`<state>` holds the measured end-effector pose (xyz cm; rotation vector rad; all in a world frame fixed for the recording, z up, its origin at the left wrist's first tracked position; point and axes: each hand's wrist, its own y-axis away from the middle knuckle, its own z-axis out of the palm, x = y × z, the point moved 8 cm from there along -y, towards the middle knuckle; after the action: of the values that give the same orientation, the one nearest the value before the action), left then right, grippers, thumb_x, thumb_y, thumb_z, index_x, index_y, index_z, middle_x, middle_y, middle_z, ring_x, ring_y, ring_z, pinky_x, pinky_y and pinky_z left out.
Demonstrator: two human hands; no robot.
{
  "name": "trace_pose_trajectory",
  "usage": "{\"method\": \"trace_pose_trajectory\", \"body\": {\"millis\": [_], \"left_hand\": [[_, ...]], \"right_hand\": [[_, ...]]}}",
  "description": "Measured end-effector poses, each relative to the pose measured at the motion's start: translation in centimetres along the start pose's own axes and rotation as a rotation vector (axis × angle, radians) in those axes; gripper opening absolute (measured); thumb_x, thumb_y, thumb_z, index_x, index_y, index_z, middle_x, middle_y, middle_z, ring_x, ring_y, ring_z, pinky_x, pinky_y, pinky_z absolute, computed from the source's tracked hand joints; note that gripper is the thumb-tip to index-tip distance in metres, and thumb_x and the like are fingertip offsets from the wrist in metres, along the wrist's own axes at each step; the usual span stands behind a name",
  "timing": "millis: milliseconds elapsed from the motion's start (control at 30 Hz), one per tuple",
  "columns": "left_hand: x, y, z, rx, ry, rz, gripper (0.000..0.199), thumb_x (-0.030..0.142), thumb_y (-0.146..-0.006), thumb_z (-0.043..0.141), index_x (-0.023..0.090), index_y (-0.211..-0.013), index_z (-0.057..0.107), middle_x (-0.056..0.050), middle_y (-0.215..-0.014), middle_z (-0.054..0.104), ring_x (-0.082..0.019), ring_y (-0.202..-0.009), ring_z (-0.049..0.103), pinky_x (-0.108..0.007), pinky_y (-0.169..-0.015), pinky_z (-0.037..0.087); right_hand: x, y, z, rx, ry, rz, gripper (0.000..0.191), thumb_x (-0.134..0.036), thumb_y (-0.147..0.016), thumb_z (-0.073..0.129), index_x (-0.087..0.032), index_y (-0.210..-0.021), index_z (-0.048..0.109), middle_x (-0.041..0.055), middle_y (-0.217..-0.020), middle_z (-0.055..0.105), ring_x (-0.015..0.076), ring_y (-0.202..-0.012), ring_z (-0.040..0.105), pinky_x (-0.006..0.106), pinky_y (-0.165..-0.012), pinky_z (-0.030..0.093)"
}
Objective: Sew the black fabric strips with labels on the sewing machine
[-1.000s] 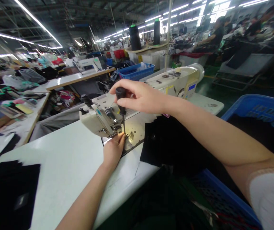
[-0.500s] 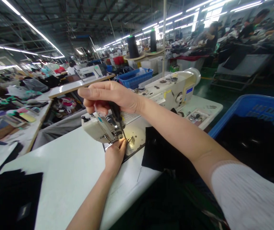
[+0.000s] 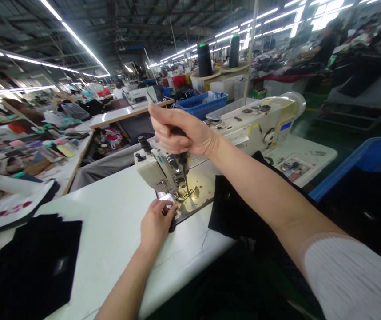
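Note:
My right hand (image 3: 185, 131) is closed around the handle of a screwdriver (image 3: 185, 175), held upright above the bed of a sewing machine (image 3: 152, 171). Its thin shaft runs down beside the presser foot, and the tip meets the lit needle plate (image 3: 199, 195) near a slot. Most of the handle is hidden by my fingers. Low at the plate's left front corner, my left hand (image 3: 155, 222) has its fingers curled and thumb close to the forefinger. Whatever they pinch is too small or hidden. A bright white patch shows just behind these fingers.
Black fabric pieces (image 3: 227, 209) lie right of the plate, under my right forearm. More black fabric (image 3: 44, 262) is stacked at the left of the white table (image 3: 110, 235). A blue basket (image 3: 350, 164) with dark cloth stands at the right. Thread cones (image 3: 204, 60) rise behind the machine.
My left hand has drawn away from the screwdriver tip toward the plate's front left corner. My right fingers have wrapped more tightly around the handle. The view has swung left.

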<state>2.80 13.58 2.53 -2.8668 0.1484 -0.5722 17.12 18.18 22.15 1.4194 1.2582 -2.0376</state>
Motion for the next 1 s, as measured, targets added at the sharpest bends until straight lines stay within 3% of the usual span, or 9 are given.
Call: {"method": "trace_pose_trajectory", "body": {"millis": [133,300,633,733,833,933,1000], "left_hand": [[0.6,0.0,0.9,-0.014,0.064,0.061,0.02,0.032,-0.092,0.058,0.023,-0.1,0.075,-0.002,-0.091,0.064,-0.017,-0.078,0.063,-0.027,-0.065,0.044],[0.7,-0.3,1.6,-0.013,0.099,0.086,0.025,0.03,-0.092,0.058,0.022,-0.11,0.074,-0.002,-0.095,0.066,-0.018,-0.081,0.064,-0.027,-0.067,0.046],[0.9,-1.8,1.6,-0.03,0.204,0.225,0.019,0.028,-0.087,0.059,0.019,-0.096,0.074,-0.002,-0.082,0.063,-0.018,-0.075,0.062,-0.029,-0.07,0.048],[0.9,-1.9,1.7,-0.033,0.215,0.243,0.02,0.028,-0.087,0.058,0.019,-0.095,0.074,-0.003,-0.081,0.063,-0.018,-0.074,0.062,-0.03,-0.069,0.048],[0.8,-1.9,1.7,-0.026,0.229,0.25,0.02,0.028,-0.087,0.058,0.019,-0.095,0.074,-0.003,-0.08,0.062,-0.019,-0.075,0.063,-0.03,-0.071,0.05],[0.8,-1.9,1.7,-0.025,0.24,0.25,0.021,0.029,-0.087,0.057,0.02,-0.094,0.074,-0.002,-0.079,0.062,-0.019,-0.076,0.063,-0.029,-0.072,0.05],[0.8,-2.0,1.8,-0.03,0.239,0.243,0.022,0.03,-0.087,0.056,0.02,-0.094,0.074,-0.002,-0.08,0.062,-0.018,-0.075,0.063,-0.029,-0.071,0.05]], "right_hand": [[-0.1,0.3,0.2,-0.014,-0.024,-0.025,0.051,-0.039,-0.108,0.031,-0.021,-0.061,0.038,-0.0114,-0.04,0.024,0.0041,-0.036,0.019,0.015,-0.036,0.02],[0.4,0.3,-1.1,0.188,0.025,0.004,0.051,-0.056,-0.102,0.043,-0.022,-0.064,0.038,-0.0112,-0.044,0.025,0.0041,-0.037,0.024,0.016,-0.037,0.024],[-0.7,0.6,-0.8,0.395,0.056,-0.206,0.057,-0.064,-0.096,0.048,-0.023,-0.06,0.034,-0.011,-0.039,0.027,0.0044,-0.032,0.02,0.017,-0.03,0.018],[-0.8,1.0,-0.9,0.529,0.067,-0.215,0.054,-0.056,-0.1,0.047,-0.023,-0.059,0.035,-0.0099,-0.039,0.029,0.0044,-0.031,0.022,0.018,-0.03,0.018],[-1.0,1.7,-1.3,0.759,0.096,-0.246,0.052,-0.05,-0.101,0.047,-0.022,-0.059,0.036,-0.0091,-0.042,0.031,0.0041,-0.034,0.028,0.017,-0.033,0.022],[-1.1,2.7,-1.6,1.015,0.141,-0.311,0.053,-0.057,-0.099,0.046,-0.021,-0.06,0.036,-0.0066,-0.053,0.036,0.0035,-0.043,0.04,0.015,-0.041,0.031],[-1.0,3.0,-1.6,1.102,0.165,-0.328,0.053,-0.062,-0.098,0.042,-0.021,-0.064,0.04,-0.0052,-0.06,0.039,0.0041,-0.049,0.044,0.015,-0.045,0.033]]}}
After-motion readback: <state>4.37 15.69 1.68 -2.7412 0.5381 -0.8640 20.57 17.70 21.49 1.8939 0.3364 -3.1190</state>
